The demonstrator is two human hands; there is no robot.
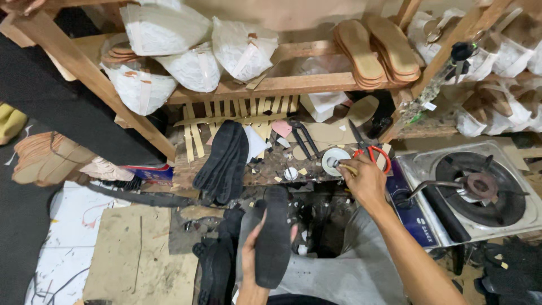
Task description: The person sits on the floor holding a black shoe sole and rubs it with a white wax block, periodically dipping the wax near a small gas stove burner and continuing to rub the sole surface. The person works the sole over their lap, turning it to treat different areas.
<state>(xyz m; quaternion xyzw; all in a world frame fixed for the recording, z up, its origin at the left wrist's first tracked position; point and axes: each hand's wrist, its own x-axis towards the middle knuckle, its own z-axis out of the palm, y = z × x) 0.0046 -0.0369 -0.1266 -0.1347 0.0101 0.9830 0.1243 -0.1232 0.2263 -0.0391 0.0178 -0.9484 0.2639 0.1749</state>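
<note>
The left hand grips a black sole upright from below, while the right hand reaches forward, fingers closed on a tool dipped into a small white tin.

There is one camera, worn on the person's head. It looks down and forward from close above the messy table. It faces the wooden shelf behind, with the stove on the right side.

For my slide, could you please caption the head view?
Left hand holds a black sole; right hand reaches a white tape roll.
</note>
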